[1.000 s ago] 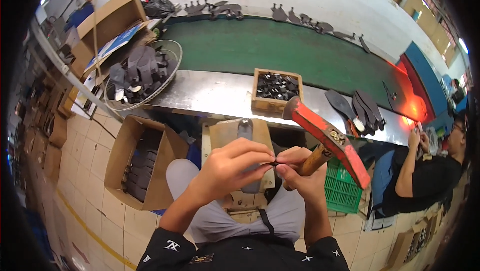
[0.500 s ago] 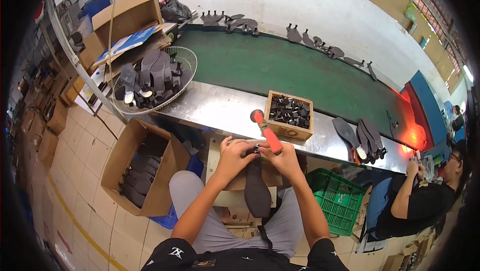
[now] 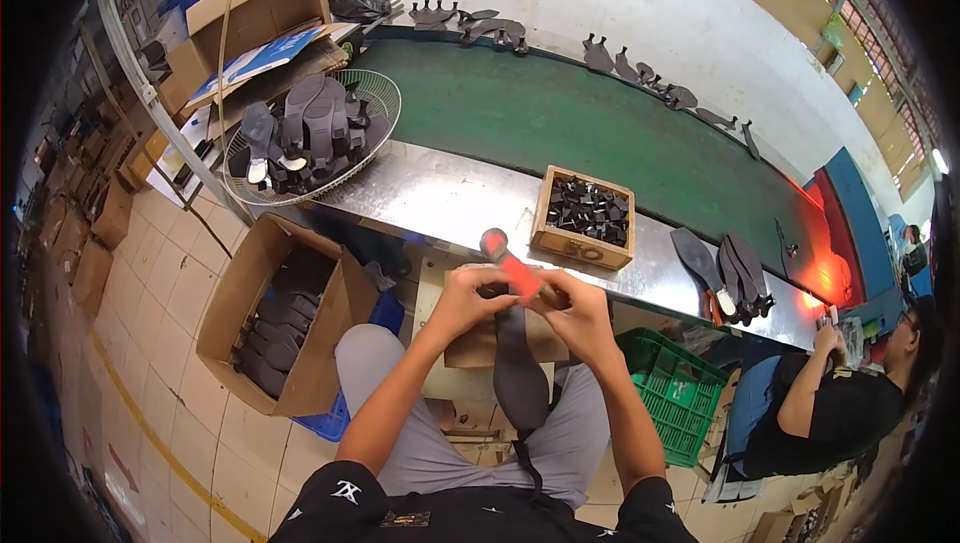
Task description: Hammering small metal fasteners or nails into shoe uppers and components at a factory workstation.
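A dark grey shoe sole (image 3: 520, 378) lies lengthwise between my knees, over a brown cardboard-like pad (image 3: 468, 350), its wider end toward me. My left hand (image 3: 462, 301) is closed around the sole's far, narrow end. My right hand (image 3: 582, 315) grips a hammer (image 3: 519, 276) with a red handle, slanting up to the left and smeared by motion. Its thumb and fingers also reach the sole's far end, where the fingers and hammer hide any small part.
Beyond my hands, a wooden box (image 3: 582, 251) of small black pieces stands on a metal ledge beside a green conveyor belt (image 3: 480, 108). Soles fill a wire basket (image 3: 392, 133) and a carton (image 3: 215, 348) at left. At right are a green crate (image 3: 665, 413) and a seated person (image 3: 850, 413).
The hammer has swung left and lower in my right hand. Both hands remain at the sole's far end, and the view has shifted slightly.
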Demonstrator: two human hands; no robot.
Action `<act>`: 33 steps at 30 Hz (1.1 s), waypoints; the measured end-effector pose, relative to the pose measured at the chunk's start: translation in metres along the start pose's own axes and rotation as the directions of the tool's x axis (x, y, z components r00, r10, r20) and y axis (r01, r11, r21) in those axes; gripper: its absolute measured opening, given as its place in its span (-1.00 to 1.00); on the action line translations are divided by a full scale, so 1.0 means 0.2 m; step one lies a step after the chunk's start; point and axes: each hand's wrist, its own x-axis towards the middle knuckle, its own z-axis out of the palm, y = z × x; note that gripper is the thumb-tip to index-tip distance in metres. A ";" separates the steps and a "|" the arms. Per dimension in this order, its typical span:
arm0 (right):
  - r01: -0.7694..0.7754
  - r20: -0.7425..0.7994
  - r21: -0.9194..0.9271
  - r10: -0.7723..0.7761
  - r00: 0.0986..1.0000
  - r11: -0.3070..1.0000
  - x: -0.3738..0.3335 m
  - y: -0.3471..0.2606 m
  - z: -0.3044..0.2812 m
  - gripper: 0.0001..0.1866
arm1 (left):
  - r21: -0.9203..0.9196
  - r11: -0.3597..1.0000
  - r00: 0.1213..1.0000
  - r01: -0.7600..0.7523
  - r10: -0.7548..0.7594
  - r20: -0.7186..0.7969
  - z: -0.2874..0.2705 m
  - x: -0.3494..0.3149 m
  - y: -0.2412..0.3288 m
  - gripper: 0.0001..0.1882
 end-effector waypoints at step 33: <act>-0.075 -0.110 -0.174 0.056 0.992 0.982 -0.38 -0.19 -0.03 -0.62 | 0.520 0.853 0.992 -0.051 -0.019 0.129 -0.04 -0.14 0.07 -0.49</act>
